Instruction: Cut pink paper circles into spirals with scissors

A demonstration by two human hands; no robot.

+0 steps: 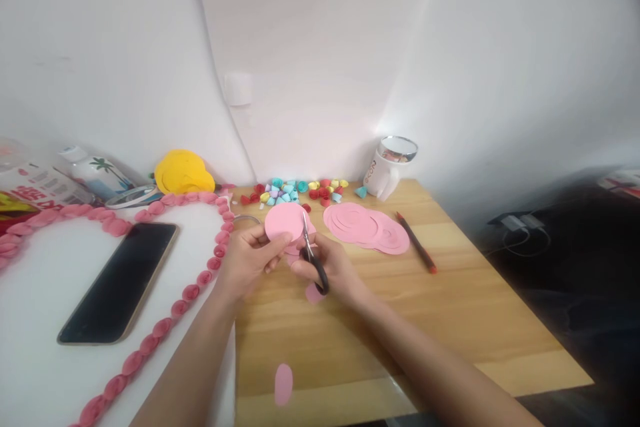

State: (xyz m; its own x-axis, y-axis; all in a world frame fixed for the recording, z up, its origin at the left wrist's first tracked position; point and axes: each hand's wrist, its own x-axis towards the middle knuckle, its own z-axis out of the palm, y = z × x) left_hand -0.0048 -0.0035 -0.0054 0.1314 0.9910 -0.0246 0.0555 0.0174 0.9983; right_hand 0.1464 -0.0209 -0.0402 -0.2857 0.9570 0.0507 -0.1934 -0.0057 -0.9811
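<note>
My left hand point(253, 255) pinches a round piece of pink paper point(283, 221) at its lower edge, above the wooden table. My right hand point(331, 265) grips a pair of scissors point(311, 252) by the black handles, blades pointing up and away from me. The blades are at the right edge of the pink paper; whether they are cutting into it I cannot tell. Just right of them lies a spread of pink paper spirals point(354, 223). One pink scrap point(313, 292) is under the scissors, another oval scrap point(283, 385) near the front edge.
On the left a white board point(195, 260) edged with pink paper roses carries a black phone point(120, 287). Small coloured paper roses point(285, 192) lie along the wall. A white mug point(387, 170), a red-tipped pen point(417, 243) and yellow paper point(183, 172) are nearby.
</note>
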